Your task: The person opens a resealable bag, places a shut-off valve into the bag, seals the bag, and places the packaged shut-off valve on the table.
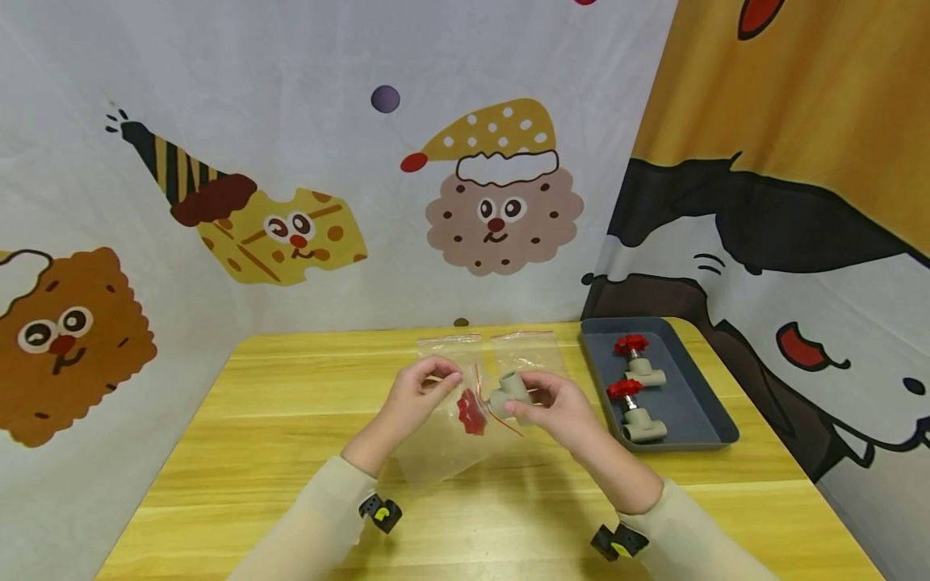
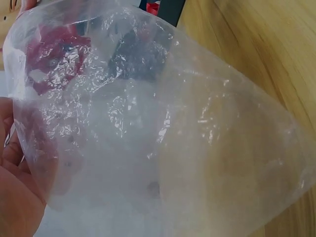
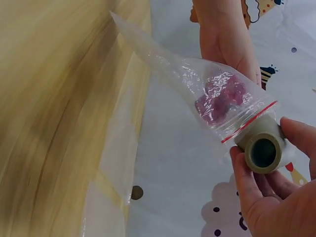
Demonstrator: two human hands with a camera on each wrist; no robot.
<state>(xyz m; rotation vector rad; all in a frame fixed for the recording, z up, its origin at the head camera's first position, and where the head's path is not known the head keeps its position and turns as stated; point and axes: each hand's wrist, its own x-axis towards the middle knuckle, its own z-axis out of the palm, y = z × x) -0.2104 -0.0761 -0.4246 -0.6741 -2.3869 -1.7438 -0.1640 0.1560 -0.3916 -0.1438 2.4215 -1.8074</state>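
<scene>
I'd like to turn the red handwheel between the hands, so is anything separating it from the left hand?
Yes, the clear zip bag: its film covers the red handwheel, and the left hand is outside it. The right hand holds the beige tee body at the bag's mouth.

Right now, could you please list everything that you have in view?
Table: one, yellow wood grain, below
Tray: one, dark grey, table's right
Valves: two, beige, red-wheeled, in tray
Flat bags: two, clear, table's far side
Held bag: one, clear, over table
Handwheel: one, red, inside held bag
Pipe fitting: one, beige, at held bag's mouth
Backdrop: count unclear, multicoloured cartoon print, behind and beside table
Wrist devices: two, black and yellow, one per wrist
Sleeves: two, cream, on forearms
Left hand: one, bare, pinching held bag
Right hand: one, bare, gripping pipe fitting
</scene>
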